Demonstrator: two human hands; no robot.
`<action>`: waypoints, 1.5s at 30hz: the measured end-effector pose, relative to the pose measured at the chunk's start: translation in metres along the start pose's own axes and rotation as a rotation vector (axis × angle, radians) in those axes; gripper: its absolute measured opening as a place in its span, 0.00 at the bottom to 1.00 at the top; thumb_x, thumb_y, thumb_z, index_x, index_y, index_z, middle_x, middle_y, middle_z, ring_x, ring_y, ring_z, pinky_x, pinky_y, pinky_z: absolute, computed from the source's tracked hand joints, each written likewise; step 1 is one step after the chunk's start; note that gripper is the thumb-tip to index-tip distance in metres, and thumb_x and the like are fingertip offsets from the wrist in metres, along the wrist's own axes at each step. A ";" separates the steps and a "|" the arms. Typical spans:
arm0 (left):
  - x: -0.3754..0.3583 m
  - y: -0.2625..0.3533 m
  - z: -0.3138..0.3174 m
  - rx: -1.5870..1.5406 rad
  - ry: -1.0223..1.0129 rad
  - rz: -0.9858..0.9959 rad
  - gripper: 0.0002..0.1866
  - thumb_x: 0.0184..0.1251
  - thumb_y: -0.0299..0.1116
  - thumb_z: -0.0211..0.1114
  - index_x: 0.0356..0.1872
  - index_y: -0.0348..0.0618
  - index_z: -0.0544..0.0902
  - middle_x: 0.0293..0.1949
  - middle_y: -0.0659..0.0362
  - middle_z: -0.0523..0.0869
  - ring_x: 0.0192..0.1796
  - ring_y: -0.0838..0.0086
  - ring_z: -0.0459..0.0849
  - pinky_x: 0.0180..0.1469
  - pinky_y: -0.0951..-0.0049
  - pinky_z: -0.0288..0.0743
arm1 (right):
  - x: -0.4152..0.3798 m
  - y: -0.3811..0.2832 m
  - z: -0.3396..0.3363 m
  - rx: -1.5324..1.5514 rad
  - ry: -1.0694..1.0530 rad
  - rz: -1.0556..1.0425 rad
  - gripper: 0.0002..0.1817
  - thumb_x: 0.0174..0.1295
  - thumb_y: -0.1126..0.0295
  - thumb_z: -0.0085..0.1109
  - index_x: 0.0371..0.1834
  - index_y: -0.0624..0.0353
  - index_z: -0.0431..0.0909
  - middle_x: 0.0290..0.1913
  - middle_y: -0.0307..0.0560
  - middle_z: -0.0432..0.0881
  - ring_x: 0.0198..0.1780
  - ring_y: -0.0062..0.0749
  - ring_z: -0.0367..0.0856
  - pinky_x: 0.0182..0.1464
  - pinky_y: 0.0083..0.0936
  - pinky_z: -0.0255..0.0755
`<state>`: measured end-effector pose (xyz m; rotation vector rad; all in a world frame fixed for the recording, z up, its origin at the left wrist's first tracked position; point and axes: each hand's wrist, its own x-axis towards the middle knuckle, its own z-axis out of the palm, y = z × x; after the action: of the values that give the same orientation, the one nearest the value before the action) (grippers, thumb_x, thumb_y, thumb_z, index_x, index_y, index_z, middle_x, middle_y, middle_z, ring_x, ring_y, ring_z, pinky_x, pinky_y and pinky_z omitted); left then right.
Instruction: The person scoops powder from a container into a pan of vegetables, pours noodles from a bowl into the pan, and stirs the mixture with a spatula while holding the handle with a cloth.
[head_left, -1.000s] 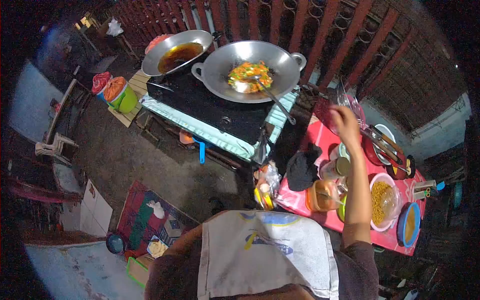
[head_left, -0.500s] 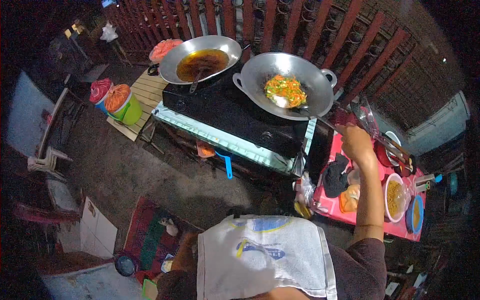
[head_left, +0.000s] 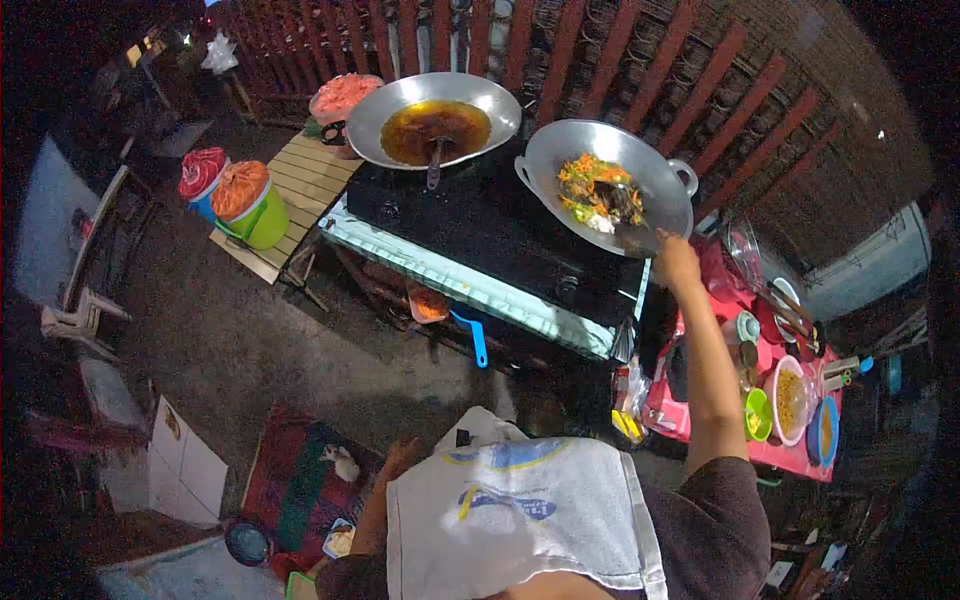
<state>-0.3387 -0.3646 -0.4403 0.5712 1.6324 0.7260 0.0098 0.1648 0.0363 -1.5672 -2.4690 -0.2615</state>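
My right hand (head_left: 677,262) is closed at the near right rim of a silver wok (head_left: 550,145), gripping the handle of a spatula (head_left: 632,240) whose blade is low in the wok. Chopped vegetables (head_left: 602,172), orange and green, lie in that wok with a dark brown patch and a small white heap among them. To its left, a second wok (head_left: 365,115) contains brown oil (head_left: 405,128), and a ladle (head_left: 435,165) rests in it. Down beside the white apron (head_left: 560,525) is my left hand (head_left: 403,457); its fingers are too dim to make out.
Both woks stand on a black stove (head_left: 450,222) before a slatted red fence (head_left: 560,60). A pink table (head_left: 680,425) at right carries several bowls. Left, a wooden bench (head_left: 305,165) bears tied buckets (head_left: 265,220). A cat (head_left: 341,463) is on the floor mat.
My right hand has moved closer to the right wok's rim. A dark patch and a white heap now show among the vegetables. A green bowl shows on the pink table. The view has shifted slightly.
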 end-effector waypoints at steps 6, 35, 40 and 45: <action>-0.009 0.026 0.021 1.119 0.030 0.467 0.19 0.66 0.39 0.50 0.56 0.48 0.71 0.56 0.53 0.74 0.52 0.65 0.76 0.51 0.62 0.72 | 0.000 0.016 -0.056 -0.171 -0.132 -0.046 0.13 0.46 0.75 0.52 0.36 0.58 0.79 0.34 0.59 0.80 0.37 0.53 0.80 0.39 0.42 0.76; 0.052 0.053 0.016 0.013 0.107 -0.239 0.25 0.66 0.46 0.52 0.61 0.45 0.67 0.57 0.50 0.73 0.51 0.62 0.77 0.53 0.61 0.70 | 0.077 0.049 -0.101 -0.255 -0.460 -0.079 0.14 0.55 0.66 0.47 0.41 0.48 0.80 0.38 0.55 0.81 0.41 0.49 0.80 0.45 0.41 0.74; 0.038 0.035 0.009 0.430 0.135 -0.069 0.25 0.66 0.47 0.52 0.59 0.44 0.70 0.56 0.50 0.74 0.51 0.62 0.77 0.52 0.61 0.70 | 0.094 0.059 -0.033 -0.105 -0.220 -0.046 0.12 0.53 0.65 0.52 0.39 0.51 0.80 0.34 0.57 0.80 0.38 0.52 0.79 0.39 0.41 0.73; 0.036 0.041 0.001 0.642 0.118 0.011 0.24 0.65 0.46 0.52 0.58 0.44 0.71 0.53 0.51 0.76 0.49 0.63 0.78 0.50 0.61 0.71 | 0.072 0.032 -0.096 -0.223 -0.399 -0.108 0.12 0.56 0.64 0.47 0.35 0.54 0.80 0.34 0.56 0.81 0.38 0.51 0.81 0.41 0.43 0.75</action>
<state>-0.3455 -0.3108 -0.4342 1.0058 1.9770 0.2281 0.0163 0.2157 0.1489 -1.7162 -2.9226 -0.2720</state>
